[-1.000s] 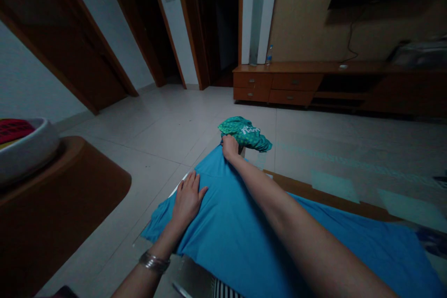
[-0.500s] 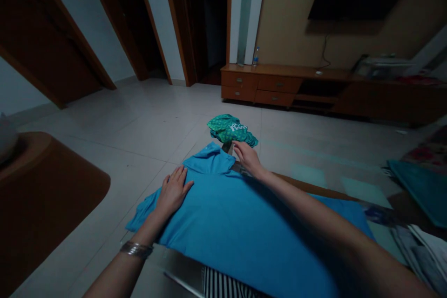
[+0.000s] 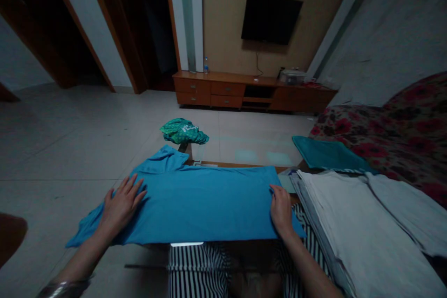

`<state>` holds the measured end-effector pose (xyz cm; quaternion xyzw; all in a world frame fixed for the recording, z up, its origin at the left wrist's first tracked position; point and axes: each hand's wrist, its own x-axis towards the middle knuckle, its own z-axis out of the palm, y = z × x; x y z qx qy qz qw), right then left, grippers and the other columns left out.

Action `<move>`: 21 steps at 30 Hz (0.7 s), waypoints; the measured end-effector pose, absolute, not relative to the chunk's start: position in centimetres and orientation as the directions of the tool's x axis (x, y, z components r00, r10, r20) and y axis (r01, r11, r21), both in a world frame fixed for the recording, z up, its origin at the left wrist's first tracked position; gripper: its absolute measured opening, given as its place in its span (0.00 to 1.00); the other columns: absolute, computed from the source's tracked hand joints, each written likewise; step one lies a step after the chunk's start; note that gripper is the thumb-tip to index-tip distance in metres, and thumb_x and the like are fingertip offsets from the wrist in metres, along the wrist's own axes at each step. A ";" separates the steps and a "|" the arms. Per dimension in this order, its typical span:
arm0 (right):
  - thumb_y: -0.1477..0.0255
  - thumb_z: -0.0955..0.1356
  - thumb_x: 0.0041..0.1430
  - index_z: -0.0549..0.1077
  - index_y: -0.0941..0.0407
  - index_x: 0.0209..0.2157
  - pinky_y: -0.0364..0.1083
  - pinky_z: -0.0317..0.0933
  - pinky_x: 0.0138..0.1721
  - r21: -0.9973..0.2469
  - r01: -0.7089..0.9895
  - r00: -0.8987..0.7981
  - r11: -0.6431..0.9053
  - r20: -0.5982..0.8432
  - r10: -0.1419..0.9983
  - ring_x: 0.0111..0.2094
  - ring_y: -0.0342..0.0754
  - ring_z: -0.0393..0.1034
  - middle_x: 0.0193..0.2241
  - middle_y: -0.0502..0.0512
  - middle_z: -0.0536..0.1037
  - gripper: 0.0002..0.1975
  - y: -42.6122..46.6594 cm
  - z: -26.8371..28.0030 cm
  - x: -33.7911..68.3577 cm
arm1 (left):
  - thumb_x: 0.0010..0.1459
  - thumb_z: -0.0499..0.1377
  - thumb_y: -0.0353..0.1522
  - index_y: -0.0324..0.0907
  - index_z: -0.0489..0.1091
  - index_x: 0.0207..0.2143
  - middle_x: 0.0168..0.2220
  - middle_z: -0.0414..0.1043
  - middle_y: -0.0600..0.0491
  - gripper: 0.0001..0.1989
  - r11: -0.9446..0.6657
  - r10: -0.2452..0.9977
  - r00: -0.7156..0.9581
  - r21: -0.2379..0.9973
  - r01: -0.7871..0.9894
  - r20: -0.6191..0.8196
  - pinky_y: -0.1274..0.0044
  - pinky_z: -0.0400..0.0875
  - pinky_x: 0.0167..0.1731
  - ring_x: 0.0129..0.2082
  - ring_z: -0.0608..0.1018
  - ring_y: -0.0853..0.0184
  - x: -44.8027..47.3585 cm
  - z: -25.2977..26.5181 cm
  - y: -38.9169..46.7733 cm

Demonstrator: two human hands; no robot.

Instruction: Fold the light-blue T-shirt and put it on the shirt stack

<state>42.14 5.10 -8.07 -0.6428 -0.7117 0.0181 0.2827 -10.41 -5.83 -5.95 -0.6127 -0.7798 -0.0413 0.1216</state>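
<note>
A blue T-shirt (image 3: 209, 205) lies spread across the glass-topped table, its collar and one sleeve toward the left and its hem toward the right. On the left part of the shirt rests my left hand (image 3: 122, 202), open, palm down with the fingers spread. By the hem end, my right hand (image 3: 281, 209) has its fingers bent and drawn together on the fabric; the thumb is mostly hidden. The shirt's lower left sleeve hangs out past my left wrist.
A bunched green garment (image 3: 183, 131) sits beyond the collar. To the right are stacked white and grey clothes (image 3: 363, 223), a folded teal cloth (image 3: 331, 154) and a floral sofa (image 3: 391, 135). A low wooden cabinet (image 3: 226, 88) stands against the far wall.
My right hand has moved from beside the collar to the shirt's hem end on the right. My left hand stays flat on the shirt. The view has turned right.
</note>
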 end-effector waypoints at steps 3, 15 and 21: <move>0.77 0.55 0.62 0.69 0.61 0.54 0.52 0.59 0.51 -0.246 0.969 0.084 0.001 0.336 0.938 0.51 0.56 0.64 0.49 0.68 0.70 0.22 2.6 -7.4 44.2 | 0.65 0.39 0.43 0.48 0.59 0.61 0.67 0.51 0.54 0.27 0.235 0.963 -0.214 -0.116 0.965 0.167 0.52 0.50 0.59 0.66 0.52 0.55 -11.0 -7.1 -7.4; 0.66 0.61 0.64 0.63 0.61 0.55 0.47 0.63 0.31 -0.118 0.988 0.118 -0.098 0.183 0.976 0.36 0.55 0.74 0.41 0.68 0.74 0.21 -2.5 -6.5 48.2 | 0.64 0.42 0.42 0.44 0.54 0.65 0.67 0.47 0.47 0.28 0.255 0.966 -0.253 -0.043 0.966 0.050 0.53 0.47 0.60 0.66 0.53 0.54 -9.7 -6.5 -9.6; 0.71 0.59 0.64 0.65 0.59 0.53 0.48 0.63 0.32 -0.147 0.989 0.053 -0.034 0.129 0.990 0.38 0.56 0.75 0.41 0.67 0.75 0.18 -2.6 -6.8 52.0 | 0.64 0.43 0.42 0.45 0.54 0.65 0.67 0.49 0.46 0.28 0.206 0.977 -0.204 -0.034 0.978 0.061 0.56 0.48 0.60 0.66 0.54 0.54 -7.8 -5.7 -11.5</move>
